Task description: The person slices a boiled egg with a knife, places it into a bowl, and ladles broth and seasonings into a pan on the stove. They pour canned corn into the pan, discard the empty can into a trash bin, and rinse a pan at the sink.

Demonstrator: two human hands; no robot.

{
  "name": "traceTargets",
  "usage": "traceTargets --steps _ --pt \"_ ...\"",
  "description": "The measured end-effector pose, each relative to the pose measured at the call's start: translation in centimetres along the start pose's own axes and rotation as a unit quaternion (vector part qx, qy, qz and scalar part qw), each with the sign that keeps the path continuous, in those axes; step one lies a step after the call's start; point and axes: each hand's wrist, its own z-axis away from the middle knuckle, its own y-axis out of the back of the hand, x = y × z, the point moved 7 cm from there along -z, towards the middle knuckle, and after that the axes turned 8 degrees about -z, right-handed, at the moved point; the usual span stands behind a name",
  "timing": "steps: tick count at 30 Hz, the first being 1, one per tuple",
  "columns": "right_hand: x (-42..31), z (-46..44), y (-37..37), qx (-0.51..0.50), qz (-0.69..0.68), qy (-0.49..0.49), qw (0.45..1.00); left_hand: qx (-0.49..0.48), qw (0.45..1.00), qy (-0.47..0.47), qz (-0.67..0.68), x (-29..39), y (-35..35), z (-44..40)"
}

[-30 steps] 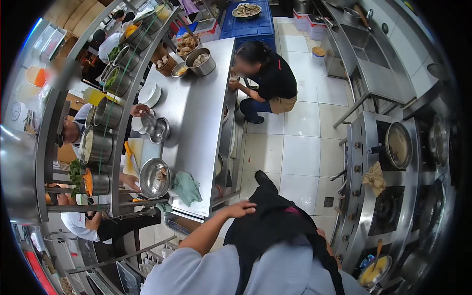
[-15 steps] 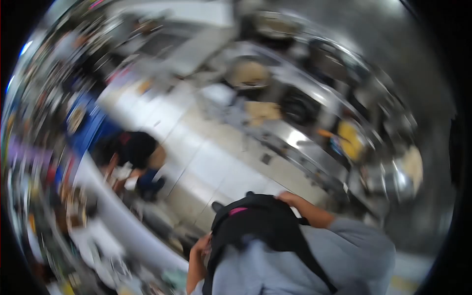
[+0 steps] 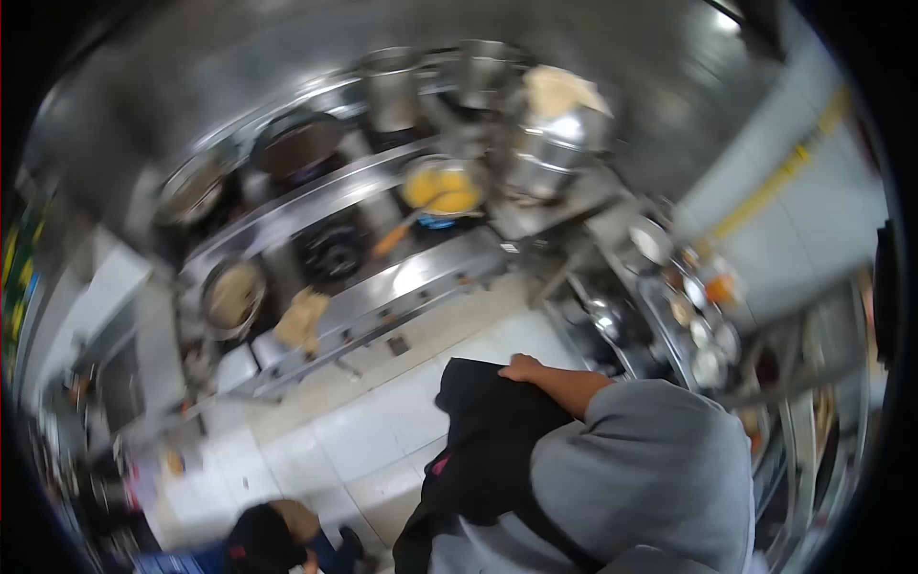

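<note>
My right hand point(image 3: 519, 367) is closed on the upper edge of the black apron point(image 3: 488, 411) at my front, its fingers curled against the cloth. My left hand is out of view. Beyond the apron stands a steel stove; on it a pan point(image 3: 442, 187) holds something yellow, with an orange-brown handle point(image 3: 390, 240) sticking out towards me. A tan cloth point(image 3: 302, 320) hangs over the stove's front edge, beside a wide pan point(image 3: 233, 297) with pale brown contents. The picture is partly blurred.
Tall pots point(image 3: 392, 91) stand at the back of the stove. Steel bowls point(image 3: 553, 153) under a pale cloth point(image 3: 564, 91) are on its right. Small containers point(image 3: 703, 287) line a counter further right. A co-worker point(image 3: 263, 540) is low at the bottom left, on the tiled floor point(image 3: 359, 440).
The view has swung right, from the worktable to the stove. My left hand, seen earlier, has left the view. My right hand now shows at the apron's upper edge.
</note>
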Motion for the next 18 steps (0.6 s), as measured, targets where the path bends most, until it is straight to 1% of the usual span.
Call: traceTargets --steps 1,2,3,4,5,6,7,9,11,13,14,15,16,17,18 --pt "2.8 0.3 1.4 0.023 -0.007 -0.004 1.0 -0.013 1.0 -0.011 -0.025 1.6 0.4 -1.3" --pt "5.1 0.5 3.3 0.05 -0.054 -0.014 0.997 -0.02 0.999 -0.016 -0.043 3.6 0.5 -2.5" --pt "7.4 0.7 5.7 0.042 -0.163 -0.061 0.984 -0.026 0.997 -0.023 -0.062 5.2 0.4 -3.3" --pt "10.9 -0.8 8.0 0.184 -0.255 -0.047 0.948 -0.027 0.996 -0.025 -0.075 6.7 0.2 -4.1" --pt "11.6 0.9 13.0 0.329 -0.222 -0.033 0.917 -0.029 0.995 -0.028 -0.089 8.0 -0.3 -4.6" --pt "14.3 -0.9 16.0 0.413 -0.223 0.026 0.883 -0.027 0.994 -0.032 -0.098 9.2 -0.7 -4.9" --pt "15.5 0.2 20.4 0.476 -0.331 0.097 0.809 -0.024 0.993 -0.034 -0.109 10.1 -1.2 -5.0" --pt "17.2 2.7 28.4 0.54 -0.379 0.053 0.749 -0.03 0.989 -0.04 -0.137 12.0 -3.4 -5.3" --pt "20.1 2.9 34.4 0.649 -0.306 0.073 0.692 -0.039 0.985 -0.043 -0.16 13.5 -5.8 -5.2" --pt "23.5 0.9 37.1 0.637 -0.332 -0.019 0.695 -0.044 0.982 -0.043 -0.178 14.6 -8.2 -4.8" --pt "25.2 -1.2 37.6 0.615 -0.323 -0.072 0.716 -0.046 0.979 -0.046 -0.192 14.9 -9.3 -4.6" --pt "26.8 -3.3 37.8 0.593 -0.264 -0.09 0.755 -0.049 0.976 -0.053 -0.207 15.3 -10.6 -4.2" --pt "26.8 -3.5 38.2 0.621 -0.222 -0.054 0.75 -0.048 0.973 -0.059 -0.219 15.5 -11.5 -3.7" --pt "27.1 -3.8 38.0 0.661 -0.205 -0.026 0.721 -0.049 0.967 -0.081 -0.238 15.7 -12.4 -3.3" --pt "27.4 -4.0 38.0 0.667 -0.231 -0.007 0.709 -0.051 0.956 -0.119 -0.262 15.9 -13.5 -3.0"
